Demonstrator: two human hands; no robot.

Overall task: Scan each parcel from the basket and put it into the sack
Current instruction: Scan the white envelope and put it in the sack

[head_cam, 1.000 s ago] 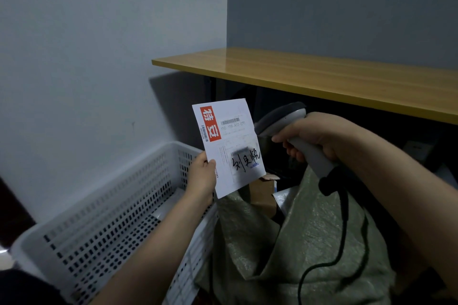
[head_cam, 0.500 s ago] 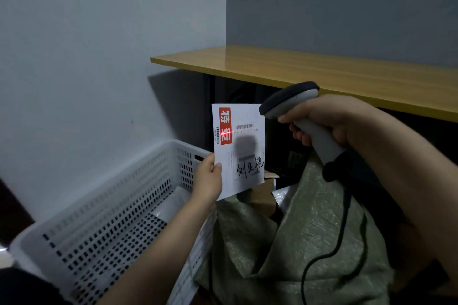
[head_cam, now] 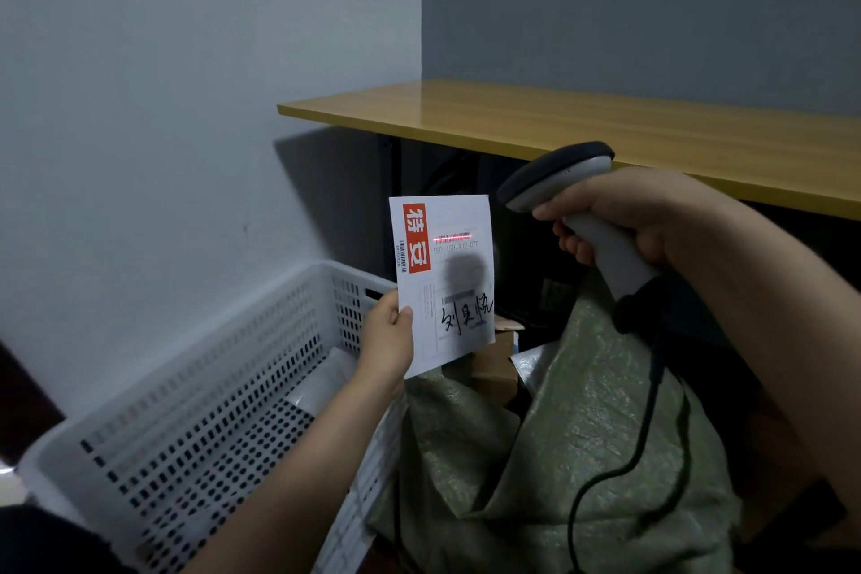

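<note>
Risks first. The left hand (head_cam: 386,343) pinches the flat white paper parcel with the red-orange label strip (head_cam: 447,275) by its lower left corner only, thumb on the front and fingers behind. Thin stock held that low can droop or twist, I think, and the red scan line (head_cam: 454,239) would then slip off the top barcode. There is a second barcode lower down and a small vertical one at the left edge, so a wrong read is possible if the aim drops.

The grey handheld barcode scanner with a dark head (head_cam: 559,182) is at 2 o'clock from the parcel. The right hand (head_cam: 619,219) is wrapped tight round its handle, with a finger at the trigger side.

The scanner's black cable (head_cam: 619,471) trails over the green woven sack (head_cam: 582,410), which sits at 5 o'clock. It could snag the drop. The sack mouth looks slumped around a brown cardboard box (head_cam: 496,368), so the parcel may catch on a fold or slide out towards the white perforated plastic basket (head_cam: 209,387) at 7 o'clock.

The parcel is held upright in the air, above the gap between basket and sack, face to camera. It has printed text, black handwritten characters near the bottom and a smudged grey patch in the middle. Its edges are clean, with no visible creases.
</note>
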